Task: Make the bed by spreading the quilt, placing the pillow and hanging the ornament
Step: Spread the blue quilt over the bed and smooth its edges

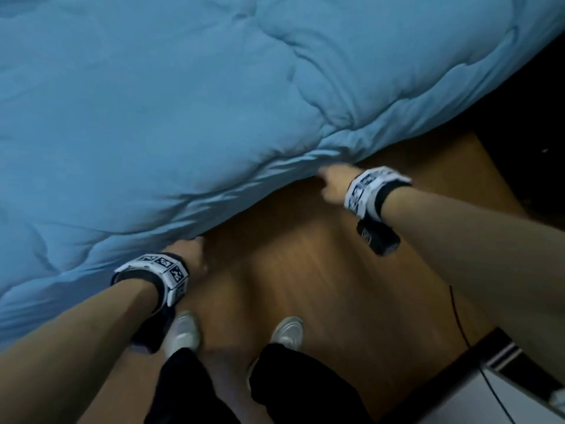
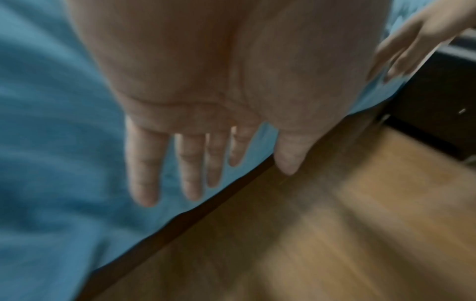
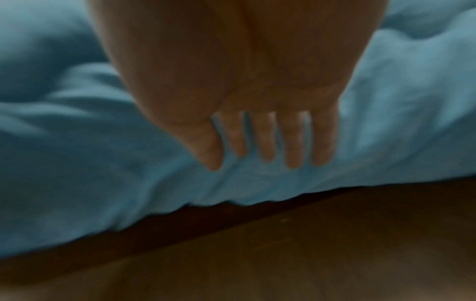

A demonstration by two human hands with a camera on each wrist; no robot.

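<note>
Hands both released, fingers straight, L hand (image 2: 231, 85) & R hand (image 3: 244, 81) at quilt (image 1: 183, 102) edge

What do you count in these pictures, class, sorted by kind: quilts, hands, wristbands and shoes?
Puffy blue quilt: 1
Bare hands: 2, left hand, right hand
White marker-patterned wristbands: 2
Pale shoes: 2
Total: 7
</note>
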